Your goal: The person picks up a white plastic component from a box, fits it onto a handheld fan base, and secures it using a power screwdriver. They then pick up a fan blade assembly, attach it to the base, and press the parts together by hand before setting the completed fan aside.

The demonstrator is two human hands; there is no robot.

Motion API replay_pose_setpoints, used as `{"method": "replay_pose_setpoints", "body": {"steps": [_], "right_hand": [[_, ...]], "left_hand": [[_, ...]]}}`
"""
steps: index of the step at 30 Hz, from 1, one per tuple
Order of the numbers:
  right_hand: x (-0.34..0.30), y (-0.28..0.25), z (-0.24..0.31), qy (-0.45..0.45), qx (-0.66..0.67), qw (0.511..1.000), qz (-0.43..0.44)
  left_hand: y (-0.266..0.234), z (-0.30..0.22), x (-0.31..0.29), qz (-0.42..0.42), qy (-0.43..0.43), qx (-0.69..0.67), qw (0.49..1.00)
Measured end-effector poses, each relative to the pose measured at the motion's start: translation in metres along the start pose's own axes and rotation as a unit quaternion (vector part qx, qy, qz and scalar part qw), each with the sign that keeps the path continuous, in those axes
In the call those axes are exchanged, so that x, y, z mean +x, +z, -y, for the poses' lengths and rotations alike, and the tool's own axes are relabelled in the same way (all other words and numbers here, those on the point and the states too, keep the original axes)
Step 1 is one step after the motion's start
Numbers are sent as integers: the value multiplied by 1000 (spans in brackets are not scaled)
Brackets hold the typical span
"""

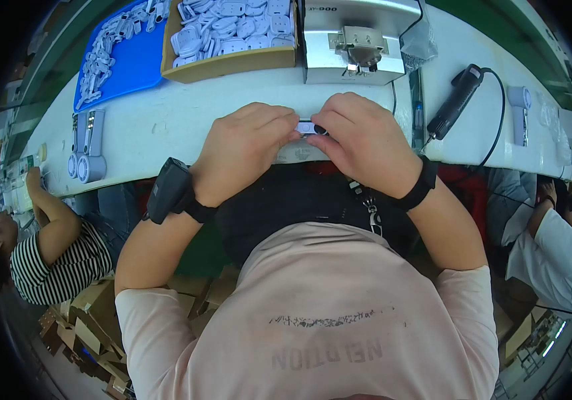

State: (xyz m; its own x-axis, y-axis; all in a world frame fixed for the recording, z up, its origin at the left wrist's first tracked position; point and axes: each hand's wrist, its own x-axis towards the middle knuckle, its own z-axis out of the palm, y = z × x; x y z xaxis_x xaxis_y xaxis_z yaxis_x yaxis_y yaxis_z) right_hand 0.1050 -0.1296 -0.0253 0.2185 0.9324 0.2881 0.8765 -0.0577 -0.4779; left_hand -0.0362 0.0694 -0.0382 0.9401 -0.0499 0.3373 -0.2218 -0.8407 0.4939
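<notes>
Over the near edge of the table, both of my hands are closed on one small pale plastic part (pixel 306 127) with a dark piece at its right end. My left hand (pixel 249 147) pinches its left end. At the other end, the fingers of my right hand (pixel 369 143) grip it by the dark piece. My fingers hide much of the part, so its full shape cannot be made out. To the left of my left hand, pale handle-shaped housings (pixel 90 147) with round ends lie side by side.
At the back stand a blue tray (pixel 142 77) of small white parts, a cardboard box (pixel 232 67) of white plastic covers and a silver metal machine (pixel 319 67). An electric screwdriver (pixel 456 100) with a cord and another pale housing (pixel 520 113) lie right. People sit at both sides.
</notes>
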Motion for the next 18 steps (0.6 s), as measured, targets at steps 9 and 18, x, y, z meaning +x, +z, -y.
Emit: {"method": "replay_pose_setpoints", "body": {"steps": [9, 18], "right_hand": [[-2, 5, 10, 46, -8, 998, -32], [-22, 12, 26, -5, -22, 996, -85]], "left_hand": [[1, 7, -1, 13, -101, -161, 982], [1, -8, -19, 14, -113, -168, 979]]}}
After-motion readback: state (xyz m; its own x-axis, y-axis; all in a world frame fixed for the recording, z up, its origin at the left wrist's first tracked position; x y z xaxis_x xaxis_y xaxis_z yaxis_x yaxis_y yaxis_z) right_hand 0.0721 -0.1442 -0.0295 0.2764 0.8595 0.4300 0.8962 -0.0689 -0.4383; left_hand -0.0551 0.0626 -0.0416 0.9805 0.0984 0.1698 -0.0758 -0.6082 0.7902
